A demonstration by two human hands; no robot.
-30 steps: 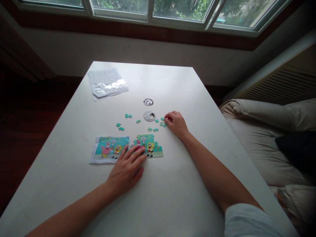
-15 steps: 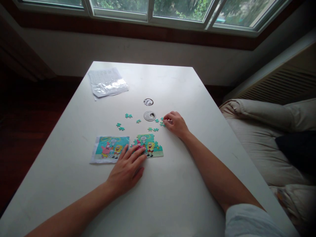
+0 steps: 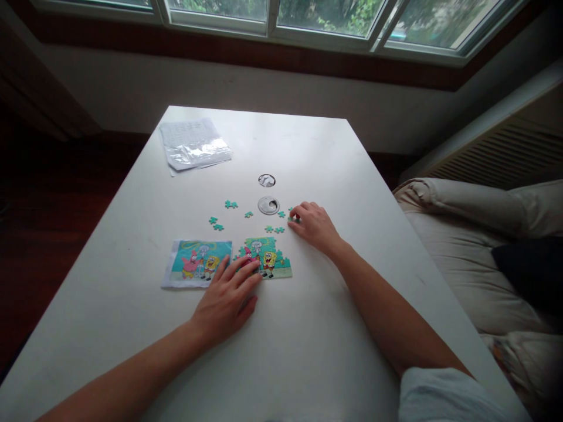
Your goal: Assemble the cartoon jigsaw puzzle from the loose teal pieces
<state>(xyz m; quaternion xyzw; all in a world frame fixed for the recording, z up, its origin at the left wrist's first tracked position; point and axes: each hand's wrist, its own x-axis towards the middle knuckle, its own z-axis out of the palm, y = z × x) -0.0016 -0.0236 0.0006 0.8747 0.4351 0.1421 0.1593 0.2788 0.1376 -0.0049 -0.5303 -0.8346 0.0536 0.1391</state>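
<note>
My left hand [image 3: 229, 299] lies flat with fingers stretched over the lower left of a partly joined jigsaw puzzle [image 3: 275, 266] and the right edge of a picture sheet [image 3: 187, 266]. Both show the same cartoon figures on teal, and the fingers hide part of each. To the upper right, my right hand [image 3: 310, 225] has thumb and fingertips curled together around a small teal puzzle piece [image 3: 298, 220], mostly covered by the fingers. Loose teal puzzle pieces [image 3: 275, 230] lie between that hand and the puzzle's top edge.
More loose pieces [image 3: 231, 204] are scattered left of a round metal cable-hole cover [image 3: 268, 205], behind which is an open round hole [image 3: 266, 180]. A clear plastic sleeve with paper [image 3: 196, 143] rests at the table's [image 3: 308, 351] far left. A cushioned sofa [image 3: 457, 264] stands to the right.
My right hand has shifted slightly down, its thumb and fingers closing over the teal pieces at the right. My left hand stays on the puzzle. The camera view has moved slightly.
</note>
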